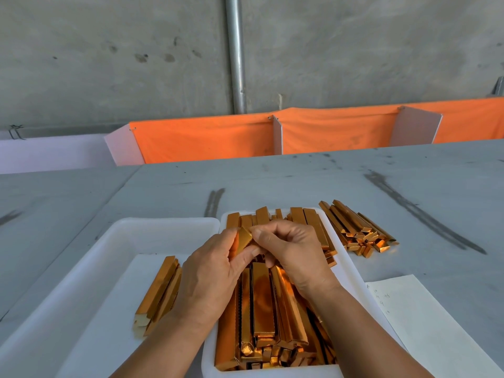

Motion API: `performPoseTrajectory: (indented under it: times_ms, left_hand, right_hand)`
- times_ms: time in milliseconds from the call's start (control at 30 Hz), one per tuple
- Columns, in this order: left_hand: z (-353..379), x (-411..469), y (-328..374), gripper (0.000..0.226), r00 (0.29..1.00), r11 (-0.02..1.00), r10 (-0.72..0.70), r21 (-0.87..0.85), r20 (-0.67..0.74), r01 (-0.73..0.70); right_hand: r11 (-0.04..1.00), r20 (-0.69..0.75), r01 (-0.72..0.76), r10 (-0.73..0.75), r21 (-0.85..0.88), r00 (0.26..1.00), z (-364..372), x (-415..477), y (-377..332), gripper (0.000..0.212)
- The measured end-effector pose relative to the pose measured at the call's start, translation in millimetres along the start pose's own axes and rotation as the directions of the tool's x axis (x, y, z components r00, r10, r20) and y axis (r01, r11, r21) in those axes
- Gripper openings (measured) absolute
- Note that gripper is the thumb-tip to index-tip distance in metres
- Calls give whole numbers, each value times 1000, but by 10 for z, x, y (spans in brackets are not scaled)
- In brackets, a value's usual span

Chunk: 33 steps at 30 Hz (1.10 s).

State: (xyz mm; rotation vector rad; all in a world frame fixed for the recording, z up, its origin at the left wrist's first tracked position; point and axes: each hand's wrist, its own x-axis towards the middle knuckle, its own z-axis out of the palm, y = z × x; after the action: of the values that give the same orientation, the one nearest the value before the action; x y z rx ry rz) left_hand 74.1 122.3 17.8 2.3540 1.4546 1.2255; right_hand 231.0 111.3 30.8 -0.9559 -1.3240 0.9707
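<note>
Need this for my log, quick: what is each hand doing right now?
Left hand: closed, holding a gold box.
Right hand: closed, pinching the top end of that gold box.

The bench [272,175] was a flat grey sheet, pretty scuffed up: a long dark streak [422,216] ran off to the right of the right hand [294,255], and a shorter double streak [214,203] sat just beyond the left hand [210,268]. Well past both of them, along the bench's back edge, an orange cloth [204,137] stretched across, split up by white divider panels [277,135]. Behind that stood a bare concrete wall [109,64] with dark blotches, and a metal pipe [236,50] ran straight up it. Light was soft and even.
</note>
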Motion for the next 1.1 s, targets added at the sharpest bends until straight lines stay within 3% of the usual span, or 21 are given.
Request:
performPoseTrajectory:
  times_ms: [433,633,900,1100]
  left_hand:
    - [-34,3,17,61,999,994,-7,106,43,3]
    - [-28,2,4,53,998,992,-27,127,50,20]
    - [-96,17,35,48,990,992,-102,-69,102,109]
    - [-128,28,75,42,974,961,-160,-201,158,191]
  right_hand:
    - [999,9,-10,11,-43,1000,44,5,8,10]
    - [997,1,-25,25,-69,1000,39,21,5,12]
    - [993,-183,-112,115,29,976,-32,64,-17,12]
    - [985,-117,-148,157,85,981,5,20,-59,9]
